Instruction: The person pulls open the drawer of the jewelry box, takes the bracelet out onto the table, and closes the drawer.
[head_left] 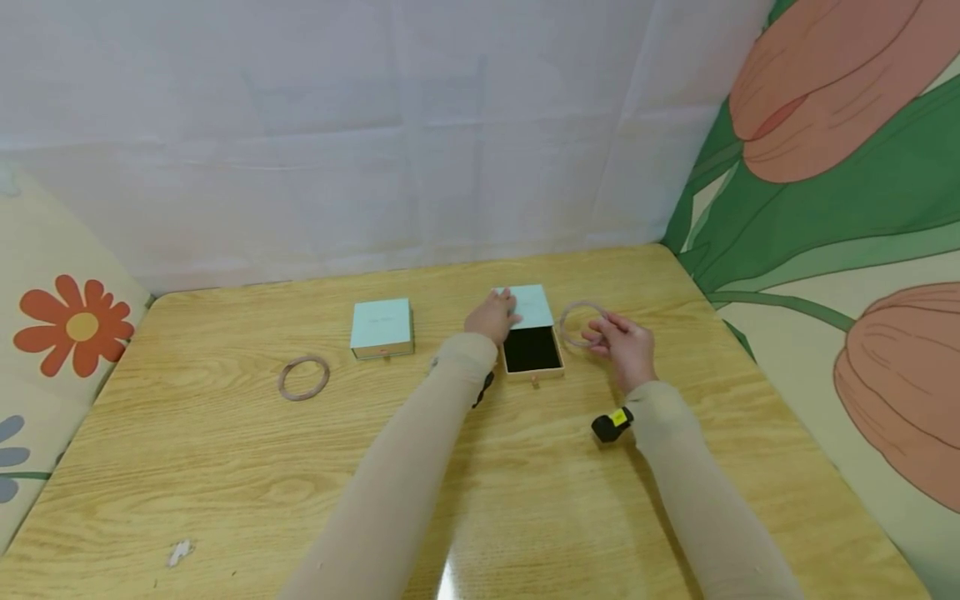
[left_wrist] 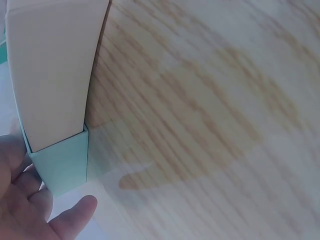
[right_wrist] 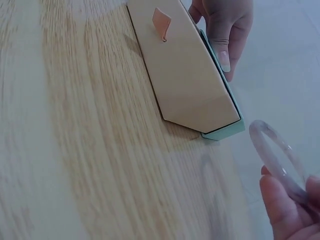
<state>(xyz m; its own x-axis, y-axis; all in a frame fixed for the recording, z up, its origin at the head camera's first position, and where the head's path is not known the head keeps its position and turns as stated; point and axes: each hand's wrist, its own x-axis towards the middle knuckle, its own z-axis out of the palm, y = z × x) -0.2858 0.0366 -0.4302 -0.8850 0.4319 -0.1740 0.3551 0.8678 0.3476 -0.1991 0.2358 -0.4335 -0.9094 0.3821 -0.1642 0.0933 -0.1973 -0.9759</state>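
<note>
My left hand (head_left: 491,317) steadies the pale-blue sleeve (head_left: 531,307) of a small drawer box, with its thumb over the top and other fingers at the side. The box's drawer (head_left: 562,372) is pulled out toward me and shows a black lining (head_left: 532,348). A small tab (right_wrist: 161,24) hangs on the drawer front. To the right of the box, my right hand (head_left: 626,346) pinches a pale, glossy bangle (right_wrist: 272,157) between thumb and fingers. The bangle is held tilted, close beside the sleeve.
A second pale-blue box (head_left: 381,325), with its drawer pushed in, stands left of the open one. Further left, a brownish-pink bangle (head_left: 303,378) lies flat on the wooden table (head_left: 247,467). A white curtain (head_left: 337,167) hangs along the back edge.
</note>
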